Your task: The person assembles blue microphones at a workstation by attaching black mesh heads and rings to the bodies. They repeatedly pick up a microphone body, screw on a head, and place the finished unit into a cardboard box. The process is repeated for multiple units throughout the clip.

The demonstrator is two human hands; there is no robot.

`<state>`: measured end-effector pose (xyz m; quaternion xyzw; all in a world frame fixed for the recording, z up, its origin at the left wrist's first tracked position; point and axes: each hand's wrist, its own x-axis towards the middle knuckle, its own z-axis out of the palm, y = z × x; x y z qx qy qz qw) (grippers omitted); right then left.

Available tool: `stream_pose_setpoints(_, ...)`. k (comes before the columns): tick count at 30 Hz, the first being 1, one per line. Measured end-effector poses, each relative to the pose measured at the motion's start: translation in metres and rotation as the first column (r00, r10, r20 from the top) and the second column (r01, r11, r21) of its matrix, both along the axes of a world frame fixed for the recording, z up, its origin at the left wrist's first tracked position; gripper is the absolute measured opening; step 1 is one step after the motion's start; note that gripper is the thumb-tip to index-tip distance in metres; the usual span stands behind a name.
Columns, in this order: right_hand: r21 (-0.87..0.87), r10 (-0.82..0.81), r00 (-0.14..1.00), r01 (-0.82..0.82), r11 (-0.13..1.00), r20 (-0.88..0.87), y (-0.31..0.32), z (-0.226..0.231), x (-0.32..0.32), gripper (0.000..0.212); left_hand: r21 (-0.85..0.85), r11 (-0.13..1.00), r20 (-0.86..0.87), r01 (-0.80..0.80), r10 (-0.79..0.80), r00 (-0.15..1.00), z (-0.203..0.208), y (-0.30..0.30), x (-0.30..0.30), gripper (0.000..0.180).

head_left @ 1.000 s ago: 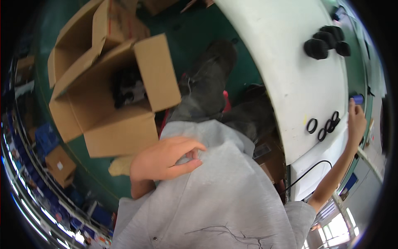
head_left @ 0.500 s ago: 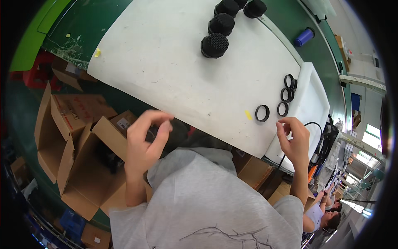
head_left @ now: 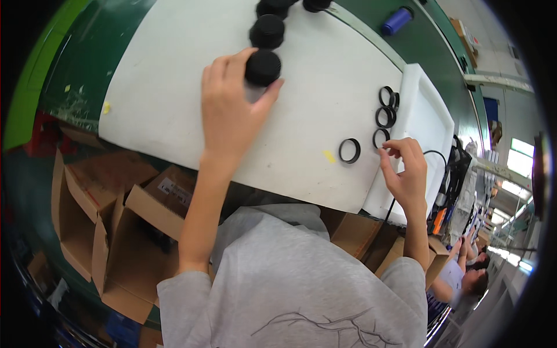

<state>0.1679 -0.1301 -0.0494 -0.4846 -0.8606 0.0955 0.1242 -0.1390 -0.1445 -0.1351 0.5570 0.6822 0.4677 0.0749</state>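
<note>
My left hand (head_left: pixel 232 101) reaches over the white work surface, its thumb and fingers closed around the nearest black microphone head (head_left: pixel 263 68). Behind it stands another microphone head (head_left: pixel 267 31), with more at the top edge of the view. At the right, the bent thumb and forefinger of my right hand (head_left: pixel 406 168) close at the lower edge of a black ring (head_left: pixel 380 138); the fingertips partly hide their contact. A separate black ring (head_left: pixel 349 151) rests to the left of that hand. Several other rings (head_left: pixel 384 117) lie just beyond.
A white tray (head_left: pixel 413 87) borders the surface on the right, with a dark cable beside my right hand. A blue cylinder (head_left: pixel 397 21) lies at the far right. Open cardboard boxes (head_left: pixel 136 255) stand below the table at left. Other people (head_left: pixel 458 275) sit at the right.
My left hand has moved forward from beside the table's front edge to the nearest microphone head and closed around it. My right hand has come to a ring. The whole view has shifted slightly.
</note>
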Motion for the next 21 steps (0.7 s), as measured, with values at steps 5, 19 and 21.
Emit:
stream_pose_setpoints(5,0.032,0.094,0.995,-0.093,0.995,-0.019,-0.005,-0.007,0.002,0.027,-0.007,0.999,0.059,0.05,-0.049,0.997,0.013,-0.004,0.001,0.047)
stream_pose_setpoints(19,0.134,0.139,0.951,-0.106,0.985,-0.275,0.004,-0.032,0.017,0.011,-0.167,0.986,0.087,-0.002,0.016,0.996,0.015,-0.007,0.004,0.05)
stream_pose_setpoints(21,0.143,0.145,0.953,-0.11,0.984,-0.266,0.005,-0.032,0.017,0.011,-0.16,0.987,0.063,0.001,0.009,0.998,0.013,-0.005,0.002,0.05)
